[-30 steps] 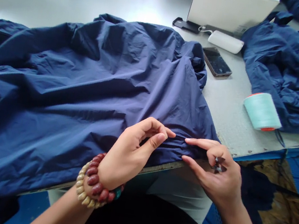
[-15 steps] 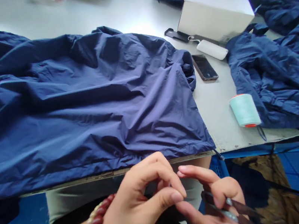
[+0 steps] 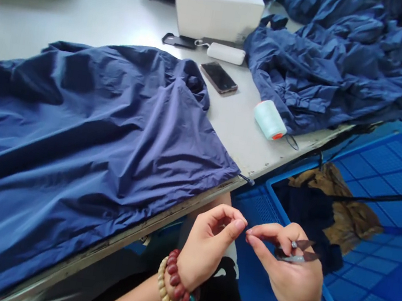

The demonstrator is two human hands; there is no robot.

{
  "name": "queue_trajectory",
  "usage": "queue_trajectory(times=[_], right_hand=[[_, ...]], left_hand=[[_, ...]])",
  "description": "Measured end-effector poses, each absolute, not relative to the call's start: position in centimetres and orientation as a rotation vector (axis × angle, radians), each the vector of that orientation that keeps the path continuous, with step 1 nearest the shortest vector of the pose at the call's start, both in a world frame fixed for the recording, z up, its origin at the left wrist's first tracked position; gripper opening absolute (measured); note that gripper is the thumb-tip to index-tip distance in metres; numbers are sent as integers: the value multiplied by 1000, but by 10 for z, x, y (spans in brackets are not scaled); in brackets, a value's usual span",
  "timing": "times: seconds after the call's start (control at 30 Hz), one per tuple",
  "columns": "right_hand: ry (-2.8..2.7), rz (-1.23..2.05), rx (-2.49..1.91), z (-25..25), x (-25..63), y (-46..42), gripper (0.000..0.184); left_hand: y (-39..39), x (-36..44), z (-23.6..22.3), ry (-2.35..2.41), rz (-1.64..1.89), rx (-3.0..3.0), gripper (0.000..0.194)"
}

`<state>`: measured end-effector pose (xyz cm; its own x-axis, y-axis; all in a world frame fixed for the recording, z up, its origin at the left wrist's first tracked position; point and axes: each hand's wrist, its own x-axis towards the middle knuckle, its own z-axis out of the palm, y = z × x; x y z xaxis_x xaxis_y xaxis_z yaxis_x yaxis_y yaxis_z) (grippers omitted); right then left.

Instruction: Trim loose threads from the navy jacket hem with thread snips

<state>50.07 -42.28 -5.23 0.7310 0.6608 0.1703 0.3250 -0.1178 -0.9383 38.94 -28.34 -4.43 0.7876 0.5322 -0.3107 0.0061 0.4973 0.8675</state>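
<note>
My left hand (image 3: 207, 240) and my right hand (image 3: 289, 269) are held close together just past the table's front edge (image 3: 159, 220), with their fingertips almost meeting. The left thumb and fingers are closed, and anything thin between them is too small to tell. Small thread snips (image 3: 297, 251) are held in my right hand. A navy nylon garment (image 3: 84, 137) lies spread on the table, its hem just beyond my hands and a short cord end (image 3: 245, 179) at its corner. A bead bracelet (image 3: 172, 283) circles my left wrist.
A mint thread spool (image 3: 270, 119), phone (image 3: 218, 77), power bank (image 3: 226, 53), black phone case (image 3: 178, 40) and white box (image 3: 217, 10) stand on the table. A crumpled navy garment (image 3: 323, 73) lies right. A blue crate (image 3: 277, 198) holding brown cloth (image 3: 344, 209) sits below.
Both hands have left the garment's hem and come back past the table edge. The snips now show clearly in my right hand. The view has swung, shifting the table contents left.
</note>
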Motion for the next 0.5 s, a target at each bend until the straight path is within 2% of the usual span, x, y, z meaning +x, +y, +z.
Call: queue_trajectory(times=[0.13,0.27,0.33,0.4,0.5], right_hand=[[-655,345,-1805,-75,517,-443,47],[-528,395,-1859,-117,533,-462,48],[-461,392,-1928,-136,539,-473,48],[-377,369,-2013,-150,544,-482,46],[-287,335,-2158,-160,551,-492,40]], left_hand=[[-298,421,-68,593,233,1050,38],[-312,447,-111,685,136,1268,20],[-316,452,-127,742,94,1388,25],[-316,453,-136,752,74,1438,32],[-312,449,-134,719,72,1424,20]])
